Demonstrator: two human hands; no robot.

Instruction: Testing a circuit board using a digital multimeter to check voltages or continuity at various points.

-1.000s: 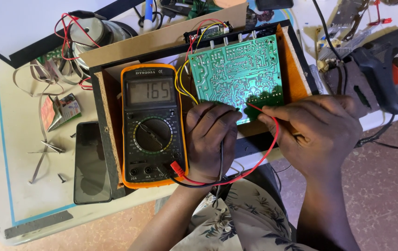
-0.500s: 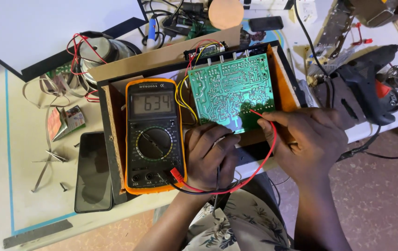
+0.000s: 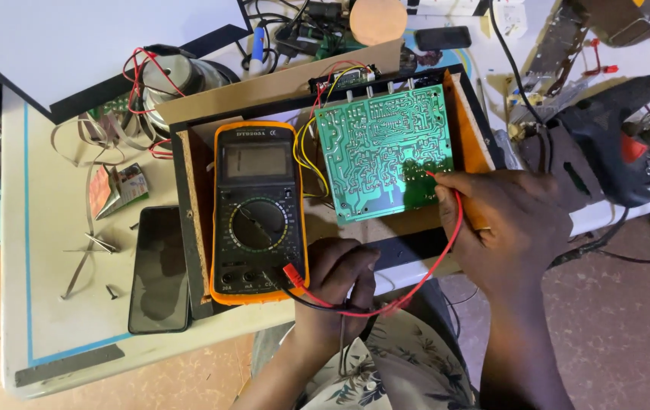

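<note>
A: Right hand (image 3: 511,220)?

B: Fingers pinched together on a red test probe (image 3: 433,177), tip pressed to the lower right part of the green circuit board (image 3: 382,148). The probe's red lead (image 3: 424,281) loops down past the wrist and across to the left hand.

A: Left hand (image 3: 340,277)?

B: Curled loosely at the table (image 3: 44,319) edge, just below the multimeter (image 3: 258,209). Red and black leads run under its fingers; whether it grips them, I cannot tell.

A: Where's the board?

B: Solder side up, tilted in a dark, wood-edged open case (image 3: 188,190), just right of the orange-cased multimeter. Yellow and red wires (image 3: 306,144) leave its upper left corner.

A: Around them?

B: Black phone (image 3: 159,269) face up left of the case; black glue gun (image 3: 606,148) well to the right.
</note>
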